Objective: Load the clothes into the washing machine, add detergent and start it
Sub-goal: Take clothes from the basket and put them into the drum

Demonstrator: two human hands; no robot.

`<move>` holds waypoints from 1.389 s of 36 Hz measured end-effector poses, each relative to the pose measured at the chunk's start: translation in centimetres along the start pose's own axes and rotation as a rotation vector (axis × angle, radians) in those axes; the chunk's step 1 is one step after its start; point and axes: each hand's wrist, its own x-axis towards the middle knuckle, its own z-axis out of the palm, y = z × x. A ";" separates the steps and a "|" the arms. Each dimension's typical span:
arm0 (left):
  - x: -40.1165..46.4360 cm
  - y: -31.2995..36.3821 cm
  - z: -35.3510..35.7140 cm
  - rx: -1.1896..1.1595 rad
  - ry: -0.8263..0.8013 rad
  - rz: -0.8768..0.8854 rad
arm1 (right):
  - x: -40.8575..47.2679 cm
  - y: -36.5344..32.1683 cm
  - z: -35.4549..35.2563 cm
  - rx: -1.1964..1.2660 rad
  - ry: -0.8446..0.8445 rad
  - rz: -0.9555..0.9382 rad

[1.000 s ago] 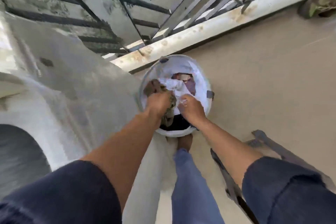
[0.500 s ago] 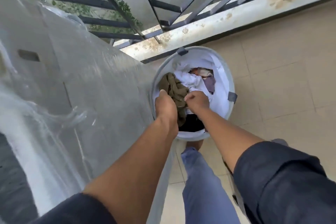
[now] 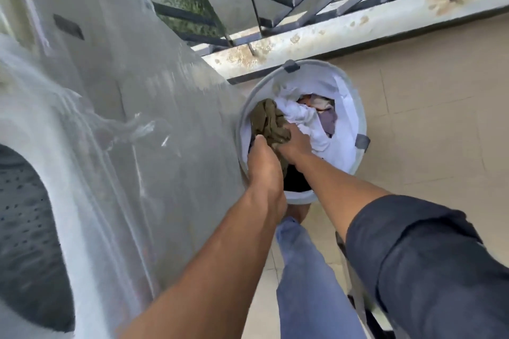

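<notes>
Early stage: 2 hands, left hand and right hand, fingers gripping olive garment inside laundry basket. Washing machine drum unloaded; detergent, start pending.

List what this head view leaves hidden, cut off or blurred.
1. Left hand: its fingers are hidden behind its own back.
2. Laundry basket: its bottom is covered by clothes.
3. Washing machine: motion-blurred; its drum is cut by the left edge.
4. Detergent: none in view.
</notes>
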 end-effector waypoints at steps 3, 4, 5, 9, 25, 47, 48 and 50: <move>0.7 -1.1 -0.4 -0.009 -0.002 -0.018 | -0.5 0.2 -0.2 0.055 0.071 0.046; 0.3 -1.0 -0.6 -0.010 -0.004 -0.016 | -0.7 0.4 -0.3 0.103 0.081 0.057; -0.4 -0.7 -0.7 -0.022 -0.014 -0.015 | -1.2 0.5 -0.7 0.148 0.081 0.072; -4.3 -0.2 -1.2 -0.061 -0.051 -0.015 | -6.4 -2.0 -3.9 0.254 0.097 -0.013; -18.3 2.6 -8.7 0.405 -0.194 0.638 | -34.8 -15.7 -17.7 0.701 -0.105 -0.368; -31.6 12.4 -20.9 -0.041 -0.750 0.747 | -51.3 -19.2 -19.9 0.684 0.343 -0.354; -31.9 12.4 -22.0 -0.069 -0.790 0.724 | -51.8 -19.4 -19.0 0.708 0.265 -0.325; -32.8 12.5 -24.0 -0.121 -0.852 0.704 | -52.3 -19.8 -17.1 0.896 0.017 -0.299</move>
